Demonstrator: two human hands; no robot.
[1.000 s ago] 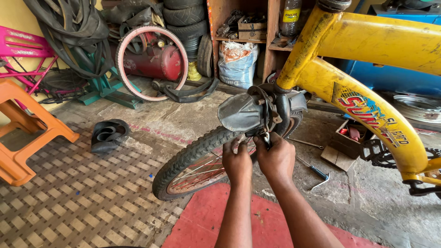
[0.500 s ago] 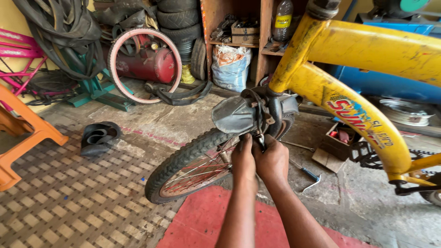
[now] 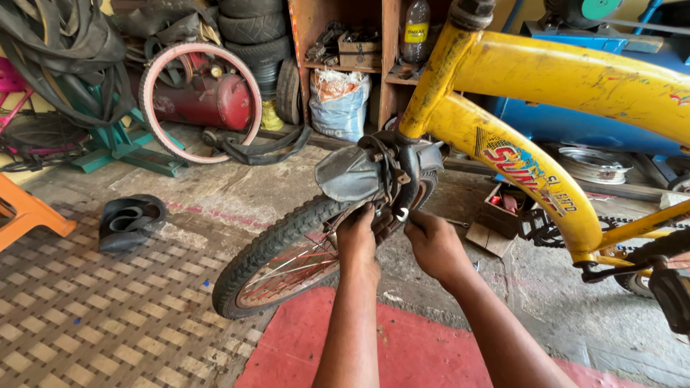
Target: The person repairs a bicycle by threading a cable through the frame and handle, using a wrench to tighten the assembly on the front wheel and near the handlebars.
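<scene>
A yellow bicycle frame stands over its front wheel, which has a black knobbly tyre and a grey mudguard. Both my hands are up at the black brake caliper under the fork. My left hand curls its fingers around the caliper's lower arm beside the tyre. My right hand pinches a small shiny metal piece at the caliper's bottom. My fingers hide the exact contact points.
A red mat lies under my arms on a woven patterned floor. A folded inner tube, an orange stool, a pink-rimmed wheel before a red tank, stacked tyres, a sack and a parts box surround the bicycle.
Both hands stay at the brake under the fork. They drew close together half a second ago and now sit slightly apart again. The view has shifted a little.
</scene>
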